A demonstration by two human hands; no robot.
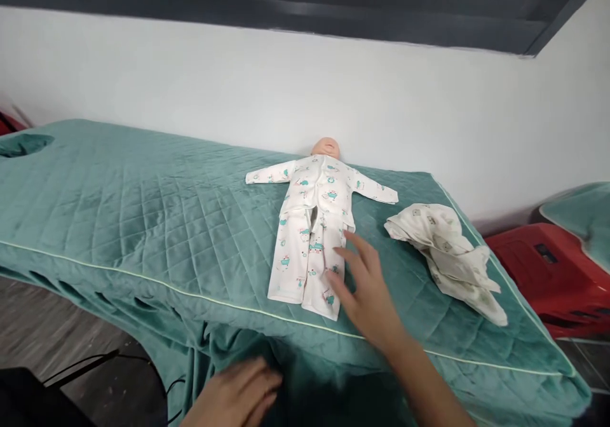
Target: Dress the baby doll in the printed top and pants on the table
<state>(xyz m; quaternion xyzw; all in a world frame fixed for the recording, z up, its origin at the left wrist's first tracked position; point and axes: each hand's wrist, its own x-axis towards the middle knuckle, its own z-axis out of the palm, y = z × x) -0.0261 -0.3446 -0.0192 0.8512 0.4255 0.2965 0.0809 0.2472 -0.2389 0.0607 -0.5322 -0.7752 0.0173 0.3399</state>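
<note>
A baby doll (pixel 326 147) lies on its back on a green quilted bed, dressed in a white long-sleeved top (pixel 320 182) with a small green print. Its sleeves are spread out to both sides. Matching white trousers (pixel 291 258) extend below the top toward the front edge. My right hand (pixel 365 287) is over the right trouser leg, fingers apart, holding nothing. Whether a fingertip touches the fabric is unclear. Low in front of the bed's edge, my left hand (pixel 238 389) is blurred, its fingers loosely extended and nothing visible in them.
A crumpled white printed cloth (pixel 445 249) lies on the right of the bed (pixel 190 217). Beyond that end stands a red plastic stool (pixel 548 268). The white wall and a dark window frame rise behind. Black cables (pixel 119 355) run at lower left.
</note>
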